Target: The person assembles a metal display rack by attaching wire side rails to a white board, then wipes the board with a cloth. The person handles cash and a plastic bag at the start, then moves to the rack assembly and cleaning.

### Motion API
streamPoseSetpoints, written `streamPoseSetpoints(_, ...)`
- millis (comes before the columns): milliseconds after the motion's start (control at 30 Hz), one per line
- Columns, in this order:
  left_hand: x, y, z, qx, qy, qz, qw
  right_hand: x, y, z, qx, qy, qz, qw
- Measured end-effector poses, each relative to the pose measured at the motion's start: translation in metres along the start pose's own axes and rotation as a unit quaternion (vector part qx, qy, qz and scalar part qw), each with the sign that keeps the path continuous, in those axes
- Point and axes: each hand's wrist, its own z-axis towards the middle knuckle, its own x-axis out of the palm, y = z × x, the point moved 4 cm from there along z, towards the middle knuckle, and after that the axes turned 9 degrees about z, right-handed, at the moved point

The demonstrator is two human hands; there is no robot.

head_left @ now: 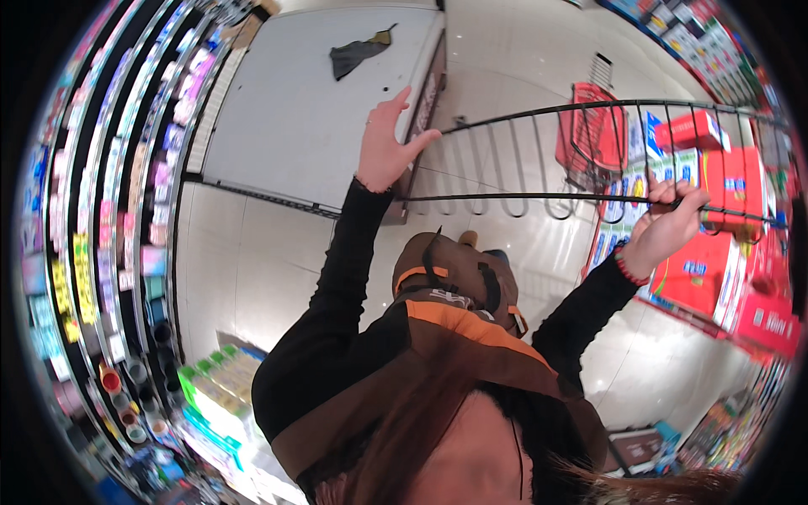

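Note:
A long black wire rack [505, 197] with a row of curved wires stretches across the upper right, held up in front of me. My right hand [665, 225] has its fingers wrapped round the rack's lower rail. At the rack's left end, my left hand [387, 141] is raised with fingers and thumb apart. Its thumb tip is beside the end of the upper rail; whether they touch I cannot tell. Beneath this hand stands a large grey-white flat-topped unit [286, 109]. A crumpled dark grey piece [362, 54] of sheet or cloth lies on its top.
Beyond the rack stands a red shopping trolley [581, 147]. Red and blue boxes [694, 269] are stacked to the right. Long shelves of small packages [109, 210] line the left. Packs with green tops [219, 374] stand at the lower left. Pale glossy tiles [236, 278] form the floor.

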Motion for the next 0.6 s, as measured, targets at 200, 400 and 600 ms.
streamPoseSetpoints(200, -0.03, -0.024, -0.017, -0.096, -0.139, 0.006, 0.986, 0.124, -0.046, 0.092, -0.051, 0.223, -0.093, 0.969)
streamPoseSetpoints(400, -0.024, -0.087, 0.008, 0.06, -0.41, 0.219, 0.883, 0.224, -0.128, 0.101, -0.223, 0.543, -0.279, 0.76)
streamPoseSetpoints(600, 0.039, -0.079, 0.105, -0.027, -0.244, 0.451, 0.858, 0.253, -0.233, 0.129, -0.226, 0.75, -0.248, 0.57)
